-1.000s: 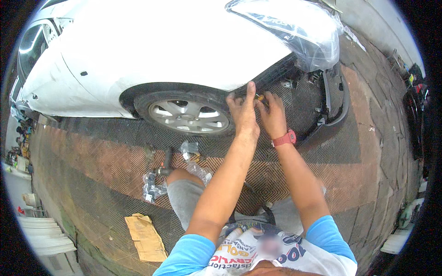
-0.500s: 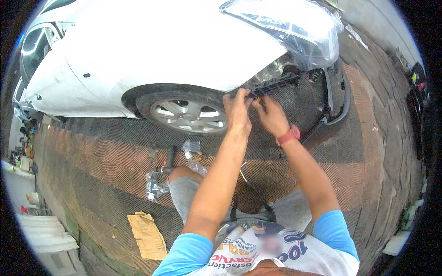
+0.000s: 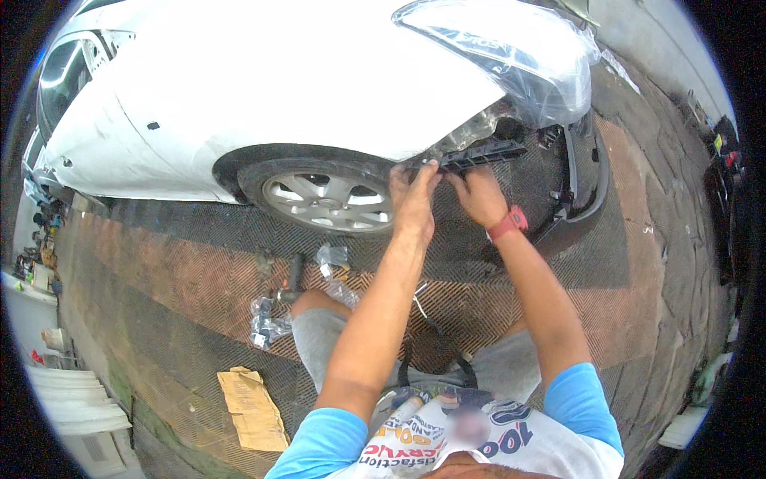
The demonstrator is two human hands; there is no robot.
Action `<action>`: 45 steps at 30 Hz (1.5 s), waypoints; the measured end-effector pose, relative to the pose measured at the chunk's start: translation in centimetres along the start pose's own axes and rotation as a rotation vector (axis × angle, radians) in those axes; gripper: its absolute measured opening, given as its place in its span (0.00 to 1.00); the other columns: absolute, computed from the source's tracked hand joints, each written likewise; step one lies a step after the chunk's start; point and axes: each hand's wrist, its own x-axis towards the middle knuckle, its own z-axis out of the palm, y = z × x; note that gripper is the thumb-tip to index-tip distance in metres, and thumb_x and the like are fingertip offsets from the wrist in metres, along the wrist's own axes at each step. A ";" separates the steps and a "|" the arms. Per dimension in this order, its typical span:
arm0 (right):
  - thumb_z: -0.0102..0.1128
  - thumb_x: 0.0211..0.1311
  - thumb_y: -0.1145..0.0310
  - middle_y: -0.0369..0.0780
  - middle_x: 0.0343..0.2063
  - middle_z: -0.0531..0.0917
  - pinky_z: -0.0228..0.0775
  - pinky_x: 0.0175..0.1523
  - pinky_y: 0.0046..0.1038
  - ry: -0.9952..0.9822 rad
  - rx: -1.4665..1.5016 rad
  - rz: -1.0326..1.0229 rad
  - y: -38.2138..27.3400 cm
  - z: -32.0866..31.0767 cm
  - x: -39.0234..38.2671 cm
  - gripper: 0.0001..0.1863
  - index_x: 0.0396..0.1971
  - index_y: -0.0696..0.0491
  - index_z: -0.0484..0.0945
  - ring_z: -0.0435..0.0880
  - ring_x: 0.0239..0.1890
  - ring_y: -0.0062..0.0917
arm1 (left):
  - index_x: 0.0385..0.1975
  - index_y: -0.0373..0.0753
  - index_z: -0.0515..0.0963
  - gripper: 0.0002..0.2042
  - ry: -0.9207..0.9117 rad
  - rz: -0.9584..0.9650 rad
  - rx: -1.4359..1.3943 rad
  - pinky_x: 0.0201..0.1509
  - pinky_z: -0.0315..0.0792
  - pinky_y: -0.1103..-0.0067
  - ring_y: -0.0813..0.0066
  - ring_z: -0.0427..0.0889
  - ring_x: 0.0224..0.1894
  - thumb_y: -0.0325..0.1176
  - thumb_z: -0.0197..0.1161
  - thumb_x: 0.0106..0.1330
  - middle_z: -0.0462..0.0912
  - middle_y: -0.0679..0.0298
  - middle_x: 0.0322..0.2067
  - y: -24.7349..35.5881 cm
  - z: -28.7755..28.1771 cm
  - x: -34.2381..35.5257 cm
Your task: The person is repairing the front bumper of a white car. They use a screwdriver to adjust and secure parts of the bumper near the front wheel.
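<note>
Black strip (image 3: 488,152) farther from fender (image 3: 319,88)

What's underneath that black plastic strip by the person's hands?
The right hand reaches under the black plastic strip, which covers its fingertips. Ribbed floor tiles show past its lower edge; anything else beneath is hidden.

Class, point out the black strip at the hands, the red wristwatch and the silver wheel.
Black strip (image 3: 488,152): head view, middle of its length.
Red wristwatch (image 3: 506,226): head view, on the strap.
Silver wheel (image 3: 329,203): head view, on the hub.

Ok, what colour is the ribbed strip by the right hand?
The ribbed strip is black; head view.
</note>
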 end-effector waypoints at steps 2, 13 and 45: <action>0.62 0.67 0.59 0.52 0.43 0.83 0.74 0.50 0.47 0.029 0.061 0.100 -1.5 -0.5 -1.6 0.18 0.46 0.59 0.79 0.81 0.47 0.50 | 0.57 0.33 0.63 0.28 -0.010 0.013 0.030 0.64 0.71 0.64 0.65 0.74 0.57 0.32 0.71 0.62 0.72 0.55 0.52 -0.3 -0.1 0.1; 0.61 0.67 0.60 0.52 0.39 0.82 0.73 0.47 0.48 0.039 0.057 0.147 -4.6 -1.8 -1.6 0.17 0.43 0.60 0.75 0.80 0.45 0.51 | 0.59 0.29 0.59 0.32 0.040 0.056 0.076 0.55 0.74 0.72 0.69 0.75 0.51 0.32 0.72 0.63 0.71 0.53 0.50 0.2 1.2 -0.8; 0.59 0.61 0.65 0.56 0.44 0.82 0.68 0.55 0.54 -0.096 -0.090 -0.209 2.2 2.9 2.8 0.16 0.46 0.58 0.82 0.79 0.47 0.52 | 0.56 0.35 0.64 0.29 0.001 0.123 0.017 0.54 0.72 0.70 0.68 0.73 0.53 0.32 0.73 0.59 0.72 0.59 0.51 -1.3 0.7 0.5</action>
